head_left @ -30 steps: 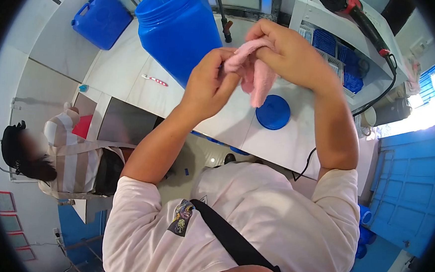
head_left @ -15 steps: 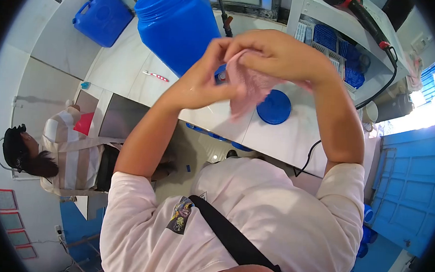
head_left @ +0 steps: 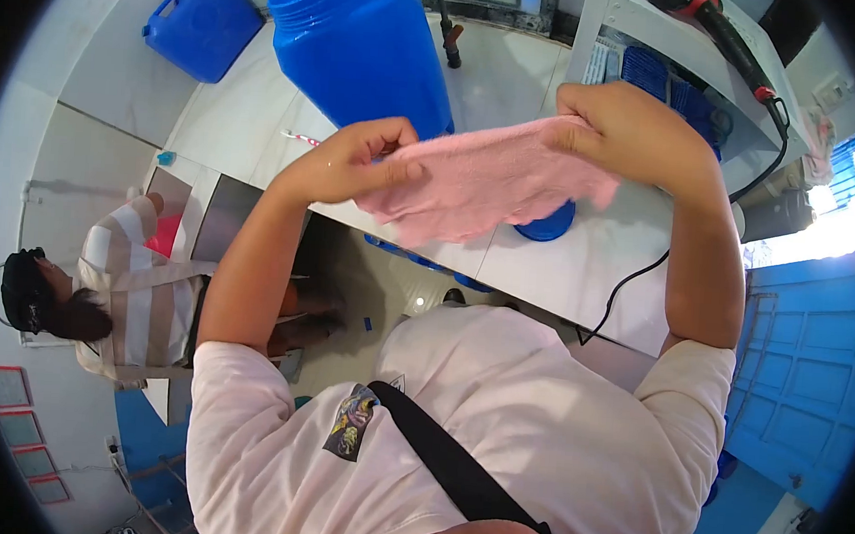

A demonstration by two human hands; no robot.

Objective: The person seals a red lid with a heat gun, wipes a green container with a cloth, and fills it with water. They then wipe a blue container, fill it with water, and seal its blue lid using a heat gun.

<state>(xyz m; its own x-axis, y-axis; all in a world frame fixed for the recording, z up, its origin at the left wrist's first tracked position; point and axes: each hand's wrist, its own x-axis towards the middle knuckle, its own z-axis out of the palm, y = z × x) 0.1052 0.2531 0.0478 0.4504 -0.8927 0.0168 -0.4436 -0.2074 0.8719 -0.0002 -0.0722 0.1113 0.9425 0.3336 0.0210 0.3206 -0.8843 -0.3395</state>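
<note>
A pink cloth (head_left: 491, 185) is stretched out between my two hands above the counter. My left hand (head_left: 355, 165) pinches its left end between thumb and fingers. Its right end is gripped by my right hand (head_left: 626, 137), thumb on top. Just beyond the cloth stands a large blue plastic container (head_left: 362, 57) with an open mouth. A round blue lid (head_left: 548, 223) lies on the counter, partly covered by the cloth. By my left hand, a red and white toothbrush (head_left: 300, 138) is partly hidden.
Another blue jug (head_left: 205, 26) stands at the back left. A white shelf (head_left: 648, 21) at the right carries a black and red power tool (head_left: 721, 35), its cord running down over the white tiled counter (head_left: 584, 277). At left, another person (head_left: 133, 283) stands by the counter.
The cloth was bunched between my hands and is now spread wide. My hands have moved apart, left hand to the left, right hand to the right.
</note>
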